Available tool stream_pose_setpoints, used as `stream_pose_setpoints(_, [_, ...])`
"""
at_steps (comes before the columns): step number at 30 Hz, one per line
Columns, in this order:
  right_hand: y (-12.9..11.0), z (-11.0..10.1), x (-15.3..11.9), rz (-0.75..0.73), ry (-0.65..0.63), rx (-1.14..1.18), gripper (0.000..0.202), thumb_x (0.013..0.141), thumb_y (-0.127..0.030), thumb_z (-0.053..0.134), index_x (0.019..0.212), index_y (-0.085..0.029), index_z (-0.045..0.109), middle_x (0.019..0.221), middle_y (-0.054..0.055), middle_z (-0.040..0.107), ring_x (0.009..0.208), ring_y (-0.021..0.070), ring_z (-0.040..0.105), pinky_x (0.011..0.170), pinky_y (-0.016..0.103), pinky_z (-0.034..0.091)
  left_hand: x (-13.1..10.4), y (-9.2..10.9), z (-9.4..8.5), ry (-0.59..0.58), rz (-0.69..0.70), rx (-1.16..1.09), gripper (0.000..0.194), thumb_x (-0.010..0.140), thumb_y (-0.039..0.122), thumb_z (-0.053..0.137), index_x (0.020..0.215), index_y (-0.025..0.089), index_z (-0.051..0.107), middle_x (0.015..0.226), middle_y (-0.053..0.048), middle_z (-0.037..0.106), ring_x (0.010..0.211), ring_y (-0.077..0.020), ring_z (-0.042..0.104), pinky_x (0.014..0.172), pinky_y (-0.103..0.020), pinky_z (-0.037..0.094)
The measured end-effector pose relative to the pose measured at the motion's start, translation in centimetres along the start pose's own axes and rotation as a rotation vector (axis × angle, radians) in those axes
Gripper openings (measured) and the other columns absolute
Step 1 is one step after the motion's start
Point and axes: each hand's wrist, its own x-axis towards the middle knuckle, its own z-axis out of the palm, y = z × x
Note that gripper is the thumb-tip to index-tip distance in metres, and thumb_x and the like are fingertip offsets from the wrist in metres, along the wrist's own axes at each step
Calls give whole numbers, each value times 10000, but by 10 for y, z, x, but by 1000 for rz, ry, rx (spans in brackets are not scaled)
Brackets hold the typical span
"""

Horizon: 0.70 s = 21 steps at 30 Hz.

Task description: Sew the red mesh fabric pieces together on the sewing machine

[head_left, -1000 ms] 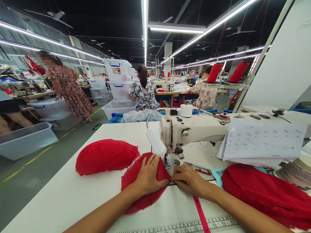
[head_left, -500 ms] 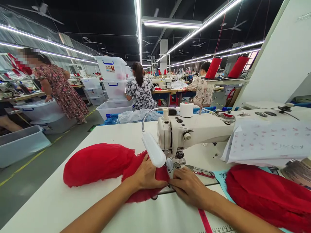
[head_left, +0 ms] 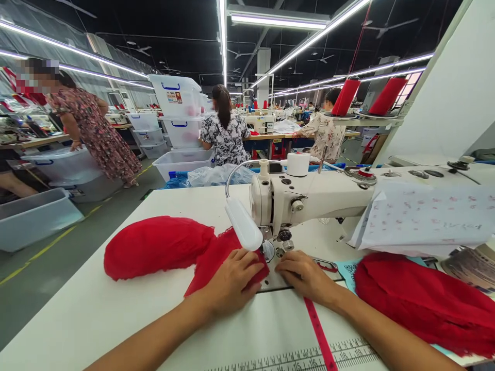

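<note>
On the bed of the white sewing machine (head_left: 320, 196), a piece of thin red fabric (head_left: 214, 257) lies with its right edge near the presser foot. My left hand (head_left: 234, 281) rests on this fabric, fingers stretched out and pressing it down. Just right of the needle area, my right hand (head_left: 305, 275) touches the metal plate (head_left: 276, 283) with bent fingers and thumb apart; nothing shows in it. The white lamp (head_left: 243, 226) of the machine hides part of the needle. To the left, a bundled red fabric piece (head_left: 154, 245) adjoins the flat part.
A red fabric pile (head_left: 421, 304) lies at the right on light-blue paper. A pink tape strip (head_left: 320, 335) crosses the printed ruler (head_left: 294, 360) at the front edge. Paper sheets (head_left: 429, 216) hang on the machine arm. Co-workers and plastic bins (head_left: 180, 103) are beyond the table.
My left hand has flattened out on the fabric, whose front part now lies smoother and straighter. My right hand has moved slightly right, away from the left hand. The view has tilted down a little.
</note>
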Motion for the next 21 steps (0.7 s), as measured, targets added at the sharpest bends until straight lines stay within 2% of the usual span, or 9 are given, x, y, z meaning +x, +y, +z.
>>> stream_pose_setpoints(2, [-1, -1, -1, -30, -7, -34, 241, 886, -158, 402, 877, -185, 641, 794, 53, 592, 721, 158, 541, 685, 286, 416, -4, 3, 4, 14, 23, -38, 243, 813, 157, 459, 981, 205, 628, 953, -71, 596, 947, -225, 500, 853, -384, 430])
stream_pose_setpoints(8, [-7, 0, -1, -97, 2, -114, 238, 893, -165, 417, 896, -195, 653, 794, 56, 565, 722, 152, 524, 690, 290, 403, -5, -1, 12, 105, -78, -224, 165, 802, 167, 500, 851, 204, 654, 888, -51, 615, 875, -193, 531, 788, -320, 463])
stream_pose_setpoints(13, [-7, 1, 0, -107, -17, -125, 268, 898, -162, 392, 926, -187, 658, 779, 62, 565, 714, 156, 503, 681, 302, 397, -2, -4, 14, 143, -68, -271, 216, 836, 191, 486, 710, 194, 661, 789, -46, 618, 805, -177, 541, 734, -296, 465])
stream_pose_setpoints(21, [-8, 0, 1, -105, -22, -102, 277, 900, -160, 386, 940, -177, 660, 780, 64, 574, 732, 161, 509, 688, 310, 397, -3, -8, 18, 159, -44, -258, 180, 821, 185, 552, 706, 175, 690, 783, -52, 625, 773, -169, 549, 692, -273, 464])
